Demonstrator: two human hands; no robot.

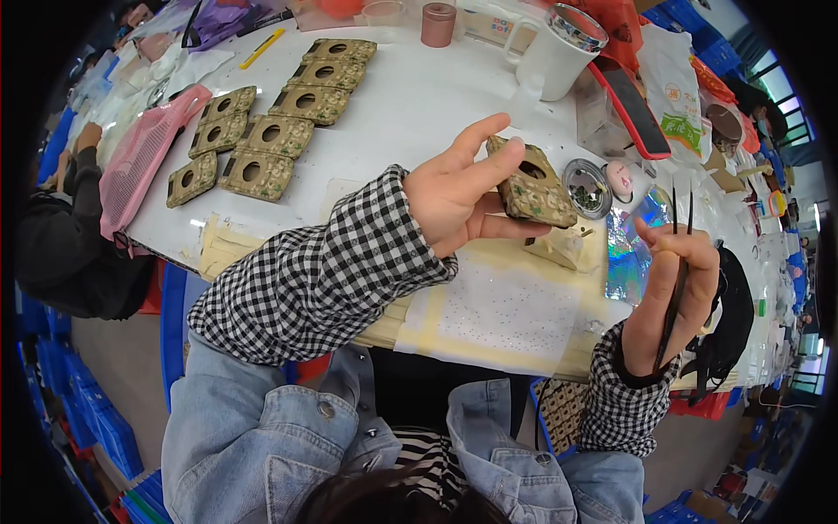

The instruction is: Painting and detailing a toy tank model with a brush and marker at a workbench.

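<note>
Over the table, my left hand grips a camouflage-patterned case with a round hole, tilted between thumb and fingers. My right hand holds dark pointed tweezers, tips up, apart from the case. Between the hands, a small round dish contains tiny dark pieces, with a pink oval object beside it. A shiny holographic sheet lies near my right hand. Below the case is a small cream block. White paper dotted with tiny specks is taped along the near edge.
Several matching camouflage cases lie in two rows at the left, beside a pink mesh basket. A white mug, a red-edged phone and a pink jar stand farther back. Another person's dark sleeve is at the far left.
</note>
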